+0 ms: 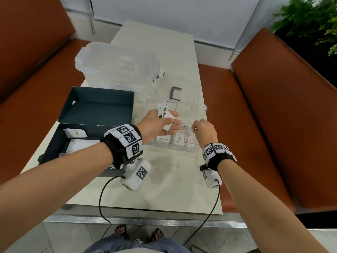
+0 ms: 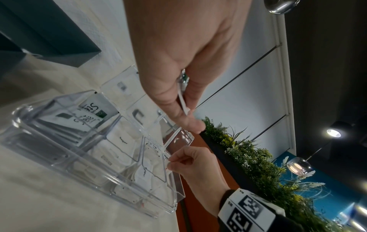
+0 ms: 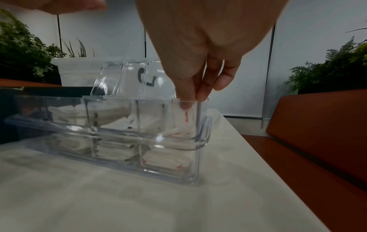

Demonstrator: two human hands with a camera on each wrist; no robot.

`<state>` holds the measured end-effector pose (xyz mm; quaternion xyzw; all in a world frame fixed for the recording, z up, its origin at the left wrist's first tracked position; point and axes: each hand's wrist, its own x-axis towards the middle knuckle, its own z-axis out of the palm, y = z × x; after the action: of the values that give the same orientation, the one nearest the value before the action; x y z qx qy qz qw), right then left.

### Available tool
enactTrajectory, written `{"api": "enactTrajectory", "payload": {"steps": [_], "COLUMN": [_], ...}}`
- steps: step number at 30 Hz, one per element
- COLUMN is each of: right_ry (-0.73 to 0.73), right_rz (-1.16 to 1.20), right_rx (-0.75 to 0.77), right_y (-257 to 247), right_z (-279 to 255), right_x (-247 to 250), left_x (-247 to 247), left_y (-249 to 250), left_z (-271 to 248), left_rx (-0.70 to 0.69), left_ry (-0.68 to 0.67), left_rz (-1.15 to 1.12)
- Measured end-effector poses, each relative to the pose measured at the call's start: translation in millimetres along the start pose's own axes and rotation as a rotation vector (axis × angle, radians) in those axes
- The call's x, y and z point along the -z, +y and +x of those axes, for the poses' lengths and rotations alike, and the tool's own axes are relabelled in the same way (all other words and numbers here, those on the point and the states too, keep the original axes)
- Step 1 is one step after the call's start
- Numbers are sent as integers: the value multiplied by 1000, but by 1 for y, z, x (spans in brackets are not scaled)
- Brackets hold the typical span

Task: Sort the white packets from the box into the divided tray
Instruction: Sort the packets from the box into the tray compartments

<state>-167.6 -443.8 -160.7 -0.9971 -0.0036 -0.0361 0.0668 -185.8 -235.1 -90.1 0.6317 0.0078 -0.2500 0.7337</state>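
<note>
My left hand [image 1: 171, 121] hovers over the clear divided tray [image 1: 173, 149] and grips a small stack of white packets [image 1: 164, 114]; the top one is a Stevia packet. From the left wrist, the stack [image 2: 183, 97] shows edge-on between thumb and fingers. My right hand [image 1: 194, 127] reaches into the tray's right-end compartment. There its thumb and forefinger pinch the top of a white packet with red print [image 3: 185, 116]. Other packets lie in the tray's compartments [image 2: 93, 114]. More white packets [image 1: 76, 133] lie in the dark box [image 1: 52, 143] at the left.
The box's dark lid [image 1: 102, 105] lies open behind it. A large clear lidded container [image 1: 116, 66] stands at the back, with a grey clip [image 1: 176, 93] near it. Orange benches [image 1: 264, 125] flank the pale table, whose right edge runs close to the tray.
</note>
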Motion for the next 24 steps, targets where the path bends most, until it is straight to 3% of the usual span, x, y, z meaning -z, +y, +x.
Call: {"api": "enactTrajectory", "payload": {"steps": [11,17,24], "right_ry": [1,-25,143], "right_rz": [-54,-7,459], "right_rx": [-46,-36,-29], "right_y": [3,4,-26], "right_z": [6,-3,-6], "right_x": [-7,2,49], "left_x": [-1,-1,0], "left_y": [-2,0,1], "left_z": [6,10,15], "left_rx": [42,153,241], "left_ry": [6,25,5], "left_rz": [-33,-170,-259]}}
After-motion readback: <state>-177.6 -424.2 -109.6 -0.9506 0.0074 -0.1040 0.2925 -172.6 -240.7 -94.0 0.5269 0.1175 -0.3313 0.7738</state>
